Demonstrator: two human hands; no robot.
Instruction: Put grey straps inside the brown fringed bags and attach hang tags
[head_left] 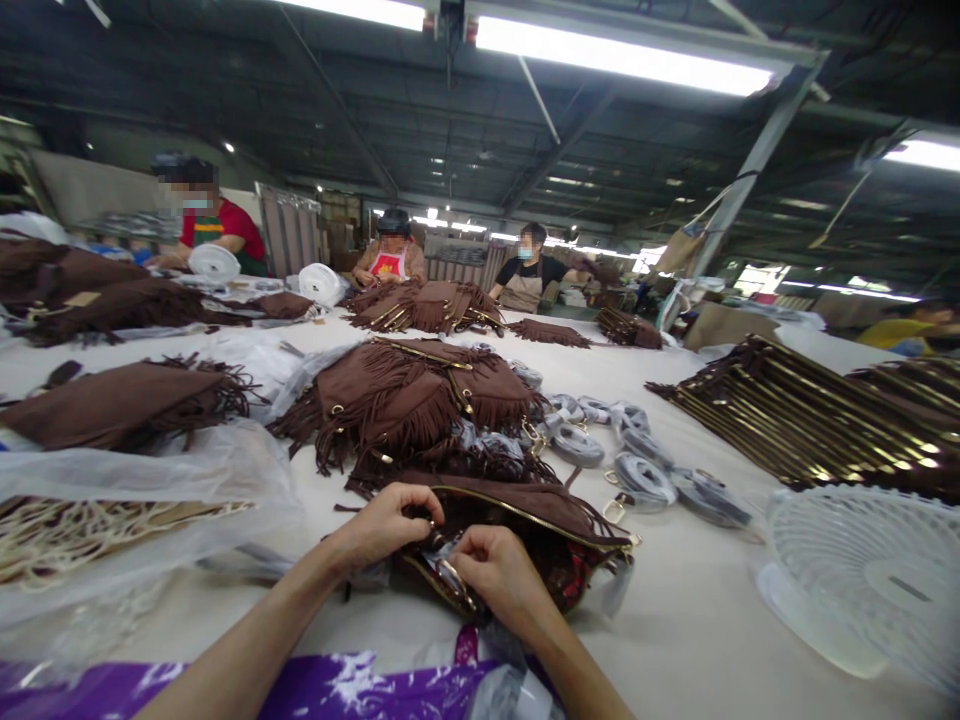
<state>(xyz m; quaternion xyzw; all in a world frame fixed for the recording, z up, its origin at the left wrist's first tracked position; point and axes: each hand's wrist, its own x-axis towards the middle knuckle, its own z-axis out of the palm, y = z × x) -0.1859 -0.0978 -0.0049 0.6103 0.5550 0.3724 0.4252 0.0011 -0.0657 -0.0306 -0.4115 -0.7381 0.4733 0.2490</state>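
A dark brown fringed bag (517, 505) lies in front of me with its gold zipper undone and its mouth gaping. My left hand (397, 522) is closed at the left end of the opening, and a small dark piece shows at its fingertips; what it is, I cannot make out. Beside it, my right hand (501, 572) pinches the bag's near edge, where shiny gold metal shows under the fingers. Just beyond is a heap of similar fringed bags (420, 390) with gold clasps.
Coiled straps in clear plastic (645, 480) lie to the right, near a translucent basket (862, 570) and a row of gold-zippered bags (810, 420). Clear plastic (225, 480) and a purple package (360, 690) are at left and front. Several people work across the table.
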